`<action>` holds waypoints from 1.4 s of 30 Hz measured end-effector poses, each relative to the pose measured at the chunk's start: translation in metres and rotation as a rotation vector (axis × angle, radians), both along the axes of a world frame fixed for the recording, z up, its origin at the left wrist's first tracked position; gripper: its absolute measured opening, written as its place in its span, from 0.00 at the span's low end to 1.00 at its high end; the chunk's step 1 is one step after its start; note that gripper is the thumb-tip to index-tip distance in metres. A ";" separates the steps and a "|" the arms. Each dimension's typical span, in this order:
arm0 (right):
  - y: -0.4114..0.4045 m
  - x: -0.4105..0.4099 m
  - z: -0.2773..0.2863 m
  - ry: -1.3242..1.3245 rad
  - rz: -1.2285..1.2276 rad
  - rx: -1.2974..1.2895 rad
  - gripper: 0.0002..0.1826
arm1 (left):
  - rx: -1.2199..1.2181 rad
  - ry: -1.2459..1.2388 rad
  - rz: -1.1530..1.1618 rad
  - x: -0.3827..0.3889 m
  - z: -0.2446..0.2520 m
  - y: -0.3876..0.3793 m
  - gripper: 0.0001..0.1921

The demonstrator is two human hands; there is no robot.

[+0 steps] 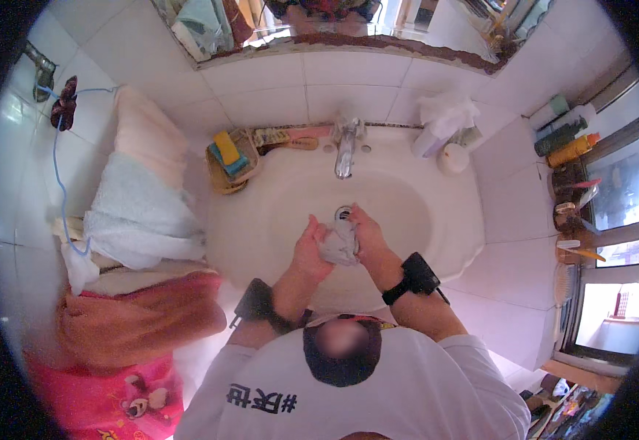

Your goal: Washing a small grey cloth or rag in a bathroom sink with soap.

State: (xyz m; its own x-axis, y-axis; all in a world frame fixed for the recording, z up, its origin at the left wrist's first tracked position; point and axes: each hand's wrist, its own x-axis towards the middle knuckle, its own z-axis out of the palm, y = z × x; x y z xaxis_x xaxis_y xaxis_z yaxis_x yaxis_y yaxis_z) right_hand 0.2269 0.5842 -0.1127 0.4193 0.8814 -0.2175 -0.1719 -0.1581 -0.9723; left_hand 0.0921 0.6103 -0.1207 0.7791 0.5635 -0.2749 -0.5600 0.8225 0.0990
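Note:
Over the white ceramic washbasin [402, 220], a crumpled pale cloth [339, 247] is held between both hands. My left hand [312, 246] grips its left side, with the thumb pointing up. My right hand [370, 234] has the cloth's right side, and its fingers reach forward near the metal drain [343, 212]. Beyond the hands, a chrome faucet [345, 154] stands at the back of the basin; no stream of water can be made out. Black devices are strapped around both wrists.
A basket [248, 146] with yellow and teal sponges [227, 151] sits at the back left rim. Back right are a tissue pack [440, 124] and a round white container [453, 159]. Towels [140, 214] hang at left; bottles [572, 148] line the right sill. A mirror hangs above.

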 end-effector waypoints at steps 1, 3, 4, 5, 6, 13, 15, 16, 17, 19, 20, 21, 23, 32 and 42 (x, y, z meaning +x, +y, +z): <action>-0.003 0.000 0.020 0.929 -0.144 -0.144 0.15 | -0.021 0.040 0.014 -0.005 -0.005 0.002 0.20; -0.004 0.000 0.033 0.964 -0.149 -0.153 0.15 | -0.041 0.085 0.027 -0.005 0.007 0.003 0.23; -0.006 0.004 0.034 0.997 -0.172 -0.156 0.16 | -0.074 0.252 -0.044 0.004 0.031 0.003 0.20; -0.007 0.005 0.033 0.997 -0.180 -0.153 0.16 | -0.105 0.420 -0.110 0.009 0.045 0.002 0.18; -0.007 0.003 0.034 1.003 -0.135 -0.116 0.16 | -0.104 0.422 -0.107 0.006 0.039 -0.001 0.18; -0.012 0.006 0.039 1.085 -0.035 -0.001 0.14 | 0.094 0.270 0.099 -0.001 0.003 0.006 0.08; -0.017 -0.001 0.036 1.093 0.007 0.033 0.14 | 0.024 0.179 0.130 0.000 0.013 0.010 0.09; -0.020 -0.003 0.035 1.100 0.046 0.067 0.16 | 0.033 0.210 0.154 0.001 0.021 0.010 0.10; -0.025 -0.004 0.034 1.098 0.045 0.068 0.16 | 0.042 0.241 0.178 0.002 0.024 0.011 0.11; -0.032 -0.010 0.034 0.991 0.128 -0.010 0.18 | 0.071 0.290 0.200 0.000 0.022 0.013 0.13; -0.031 -0.010 0.031 0.992 0.130 -0.011 0.18 | 0.100 0.338 0.219 -0.001 0.021 0.013 0.14; -0.029 -0.009 0.028 0.892 0.127 -0.006 0.21 | 0.099 0.338 0.219 -0.001 0.022 0.014 0.14; -0.027 -0.007 0.026 0.792 0.122 -0.002 0.23 | 0.027 0.319 0.266 0.000 0.023 0.014 0.12; -0.017 -0.062 0.083 -1.397 0.313 0.416 0.16 | 0.186 0.521 0.052 0.015 -0.067 0.008 0.21; 0.002 -0.038 0.041 -1.075 0.147 -0.178 0.16 | 0.009 -0.161 -0.089 0.022 0.001 0.014 0.18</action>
